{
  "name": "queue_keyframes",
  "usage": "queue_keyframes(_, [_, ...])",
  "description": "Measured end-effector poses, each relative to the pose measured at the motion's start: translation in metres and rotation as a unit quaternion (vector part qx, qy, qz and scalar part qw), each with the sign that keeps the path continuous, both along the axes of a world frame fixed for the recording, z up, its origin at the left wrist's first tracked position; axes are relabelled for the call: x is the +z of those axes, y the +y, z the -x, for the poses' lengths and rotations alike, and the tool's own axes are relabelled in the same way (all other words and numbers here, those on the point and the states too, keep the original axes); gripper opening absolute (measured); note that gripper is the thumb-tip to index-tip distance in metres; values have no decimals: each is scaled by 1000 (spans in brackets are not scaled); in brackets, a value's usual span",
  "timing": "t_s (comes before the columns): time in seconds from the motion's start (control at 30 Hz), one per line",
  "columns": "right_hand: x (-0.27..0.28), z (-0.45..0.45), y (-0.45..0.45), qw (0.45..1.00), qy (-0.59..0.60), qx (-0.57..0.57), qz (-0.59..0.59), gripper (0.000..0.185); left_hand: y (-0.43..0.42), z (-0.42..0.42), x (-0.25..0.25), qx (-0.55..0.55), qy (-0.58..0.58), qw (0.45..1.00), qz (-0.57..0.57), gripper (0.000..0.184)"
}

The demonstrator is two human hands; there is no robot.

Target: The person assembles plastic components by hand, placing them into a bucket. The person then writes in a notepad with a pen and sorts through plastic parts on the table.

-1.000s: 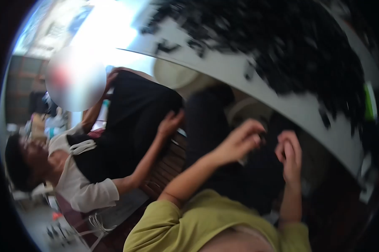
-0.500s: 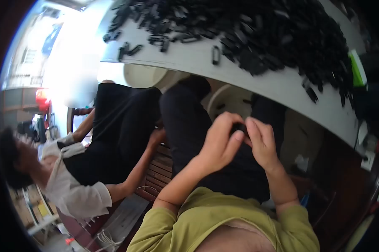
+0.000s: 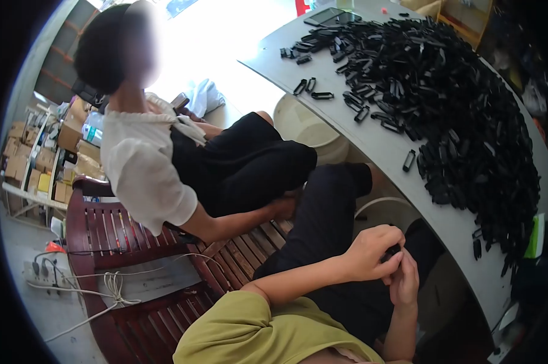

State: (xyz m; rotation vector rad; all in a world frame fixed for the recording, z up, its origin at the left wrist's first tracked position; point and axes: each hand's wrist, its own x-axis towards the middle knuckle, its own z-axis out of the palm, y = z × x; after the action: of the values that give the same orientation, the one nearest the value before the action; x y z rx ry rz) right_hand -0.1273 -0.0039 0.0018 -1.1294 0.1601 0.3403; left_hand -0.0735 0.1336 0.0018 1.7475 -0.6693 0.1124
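Observation:
My left hand (image 3: 371, 253) and my right hand (image 3: 404, 280) meet above my lap, in front of the table edge. Between their fingers is a small black plastic piece (image 3: 392, 250), mostly covered, so its full shape cannot be made out. Both hands have their fingers closed around it. On the grey table (image 3: 322, 118) ahead lies a large pile of black plastic pieces (image 3: 450, 121), many shaped like elongated open frames. One loose frame (image 3: 409, 161) rests apart from the pile, nearer the edge.
A person in a white top (image 3: 143, 158) sits at my left on a slatted wooden bench (image 3: 225, 258), holding a phone-like object. Two pale buckets stand under the table edge, one (image 3: 310, 130) by that person, another (image 3: 386, 209) between my knees. Cables (image 3: 119, 291) hang behind the bench.
My view has swung left, bringing the seated person and bench more fully into sight. Both hands stay together around the black piece.

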Motion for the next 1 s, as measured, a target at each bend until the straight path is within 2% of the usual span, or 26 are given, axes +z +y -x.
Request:
queue_keyframes(0.23, [-1,8,0,998,-28,20,-61,34,-3,1,10,20,-11,1000,20,17])
queue_keyframes(0.53, [-3,12,5,997,-9,7,-80,32,-1,3,2,6,-92,995,-44,16])
queue_keyframes(0.6, [-2,12,4,996,-10,-12,-87,30,-5,7,4,8,-29,999,-13,16])
queue_keyframes(0.63, [0,12,1,995,-21,-27,-92,31,-5,6,7,5,-33,999,-13,16])
queue_keyframes(0.73, [1,12,-13,990,-24,-65,-124,31,0,5,14,-145,29,988,35,20])
queue_keyframes(0.8, [-7,15,-29,991,-81,-43,-101,30,3,3,17,-161,10,986,40,22])
queue_keyframes(0.93, [18,21,-24,995,-92,-27,8,47,6,-3,22,-211,1,975,71,27])
queue_keyframes(1.0, [15,23,-16,987,-158,-13,-11,52,2,1,27,-232,-3,970,74,27])
